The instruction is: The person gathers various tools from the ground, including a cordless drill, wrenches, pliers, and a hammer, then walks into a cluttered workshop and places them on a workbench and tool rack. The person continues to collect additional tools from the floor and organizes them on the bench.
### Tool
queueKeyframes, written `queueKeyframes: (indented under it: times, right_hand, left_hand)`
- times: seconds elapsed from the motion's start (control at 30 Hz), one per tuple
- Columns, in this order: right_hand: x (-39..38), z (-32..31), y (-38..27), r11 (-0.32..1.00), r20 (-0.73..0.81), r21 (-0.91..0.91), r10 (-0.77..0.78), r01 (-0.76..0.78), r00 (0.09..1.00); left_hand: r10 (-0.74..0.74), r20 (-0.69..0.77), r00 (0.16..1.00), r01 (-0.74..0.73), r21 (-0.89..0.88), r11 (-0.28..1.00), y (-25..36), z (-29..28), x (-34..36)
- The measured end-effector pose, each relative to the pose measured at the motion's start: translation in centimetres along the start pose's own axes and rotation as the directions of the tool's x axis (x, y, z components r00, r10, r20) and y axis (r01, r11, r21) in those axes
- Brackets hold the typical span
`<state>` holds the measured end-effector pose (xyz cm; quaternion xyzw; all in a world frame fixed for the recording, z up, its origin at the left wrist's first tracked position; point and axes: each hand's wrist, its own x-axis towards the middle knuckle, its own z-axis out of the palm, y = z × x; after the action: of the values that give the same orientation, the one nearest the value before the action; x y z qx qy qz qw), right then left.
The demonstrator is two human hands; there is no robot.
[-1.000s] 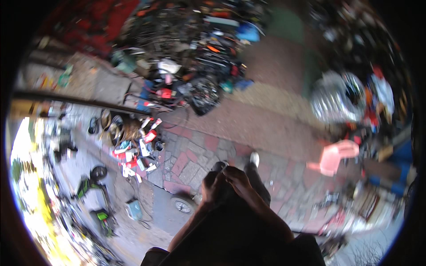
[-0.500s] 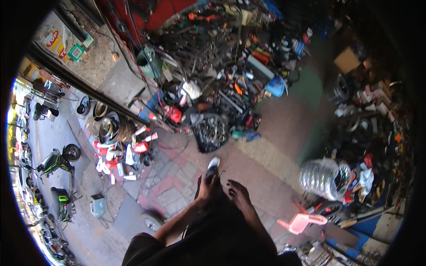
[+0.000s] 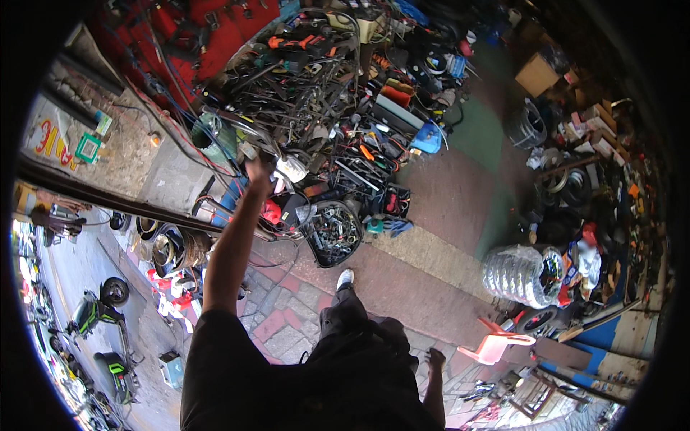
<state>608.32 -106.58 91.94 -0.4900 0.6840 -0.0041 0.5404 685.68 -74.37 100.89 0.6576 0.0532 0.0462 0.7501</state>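
Note:
My left hand (image 3: 258, 172) reaches out to the far left, beside a green bucket (image 3: 213, 138) with hoses and cables around it. Its fingers look closed and are partly hidden, and a small pale piece shows just past them; what they hold is too unclear to name. A white bundle (image 3: 292, 169) lies just right of this hand. Down by my side at the lower right, my right hand (image 3: 435, 358) hangs open over the paving with nothing in it. In front of my shoe stands a dark tray (image 3: 314, 251) full of small metal parts.
A heap of hand tools (image 3: 309, 93) covers the far middle. A red plastic chair (image 3: 496, 343) and a wrapped silver roll (image 3: 521, 276) stand at the right. A cardboard box (image 3: 537, 75) sits far right. At the left are wheel rims (image 3: 169, 250) and a parked scooter (image 3: 93, 312).
My left hand has moved from in front of my body out to the far left, by the green bucket. My right hand has dropped to the lower right. The tool heap now appears nearer.

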Motion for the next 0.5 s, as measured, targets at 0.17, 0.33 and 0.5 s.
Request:
queueKeyframes:
  times: [0.17, 0.33, 0.5]
  right_hand:
    - [-5.8, -3.6, 8.6, 0.936, -0.117, 0.110, 0.345, -0.333, 0.931]
    - [-9.3, -1.8, 10.9, 0.962, 0.046, 0.101, 0.252, -0.256, 0.967]
    - [-8.6, -2.2, 11.3, 0.972, 0.079, 0.148, 0.170, -0.181, 0.982]
  left_hand:
    - [0.087, 0.048, 0.995, -0.099, 0.406, 0.909, 1.8, 3.1, 0.7]
    - [-0.502, 0.478, 0.721, 0.350, 0.373, 0.859, -12.3, 1.1, -16.5]
    - [-0.610, 0.513, 0.603, -0.122, 0.816, 0.565, -19.0, 0.2, -28.5]
